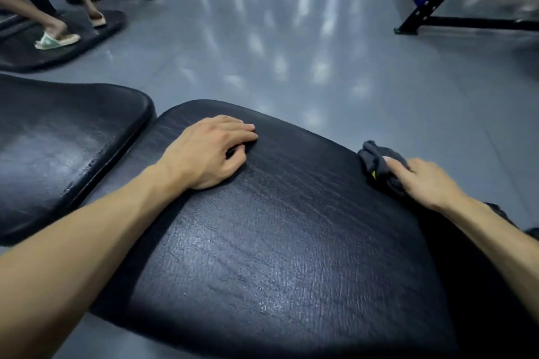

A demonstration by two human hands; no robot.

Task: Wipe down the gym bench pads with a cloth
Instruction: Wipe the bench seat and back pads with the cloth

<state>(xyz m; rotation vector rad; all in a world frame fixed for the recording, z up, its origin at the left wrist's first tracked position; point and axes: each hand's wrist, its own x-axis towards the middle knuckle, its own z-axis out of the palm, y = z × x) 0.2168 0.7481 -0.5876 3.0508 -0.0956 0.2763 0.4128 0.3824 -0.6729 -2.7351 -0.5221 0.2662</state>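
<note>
- Right hand (425, 183) is out at the far right corner of the big black cracked-leather bench pad (277, 242), fingers curled round a bunched dark grey cloth (379, 165); the wad sits right on the pad's edge, partly over the grey floor (291, 38).
- Risk one: so close to the lip, a push outward could carry the cloth off the corner and down to the floor.
- Left hand (210, 151) rests on the far left part of the same pad, fingers loosely bent, gripping nothing. It covers a patch, so that spot could get skipped unless the hand shifts.
- Risk two: the cloth is balled up, so each pass would touch only a narrow strip; streaks look likely.
- The second black vinyl pad (64, 148) on the left shines unevenly; I can't tell whether it is wiped.
- Far left, another person's sandalled feet (58, 39) on a black mat (73, 46), well apart from the bench.
</note>
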